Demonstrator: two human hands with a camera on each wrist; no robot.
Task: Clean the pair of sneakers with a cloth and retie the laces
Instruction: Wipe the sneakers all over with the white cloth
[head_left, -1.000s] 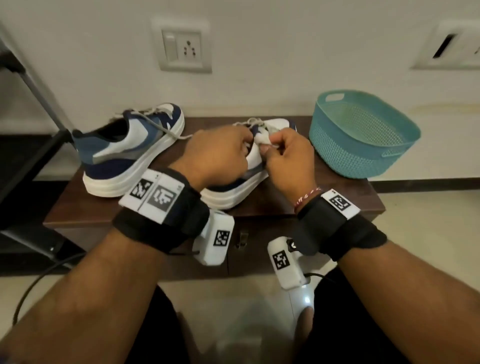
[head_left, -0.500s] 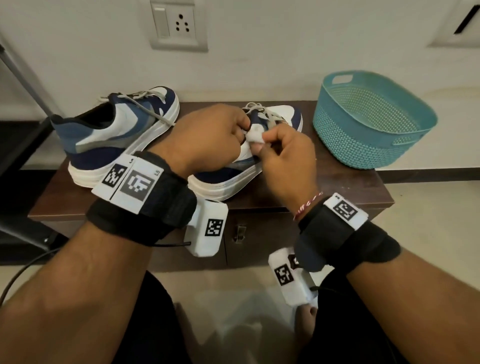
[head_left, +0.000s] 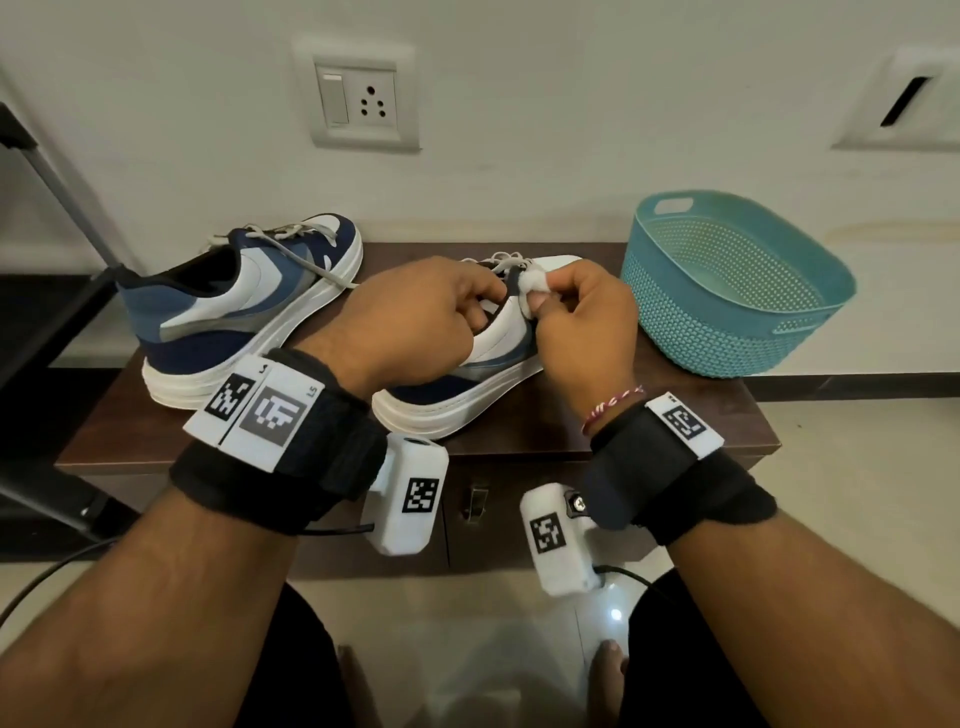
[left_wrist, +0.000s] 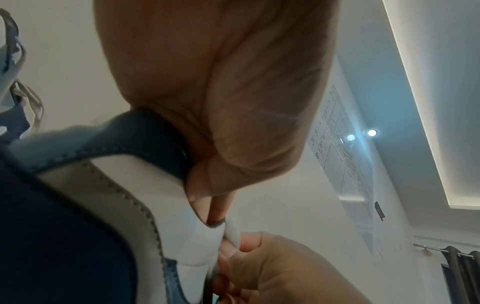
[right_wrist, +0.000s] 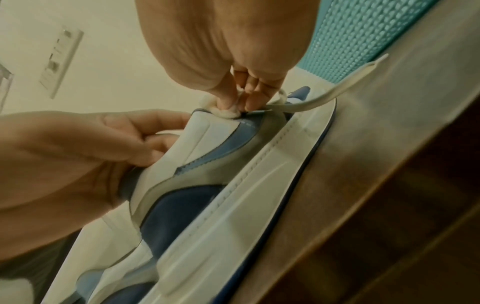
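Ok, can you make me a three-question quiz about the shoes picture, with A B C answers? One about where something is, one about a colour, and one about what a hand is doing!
1. Where is the basket?
A. On the floor
B. On the wooden table, right of the shoes
C. Hanging on the wall

2. What colour is the basket?
A. Teal
B. Red
C. Black

3. What is the right hand doing?
A. Lying flat on the table
B. Holding the basket
C. Pinching a small white cloth against the near sneaker

Answers:
1. B, it stands on the tabletop at the right end.
2. A, its dotted walls are blue-green.
3. C, the right wrist view shows fingertips squeezing the white wad onto the sneaker's top edge while the left hand holds the sneaker.
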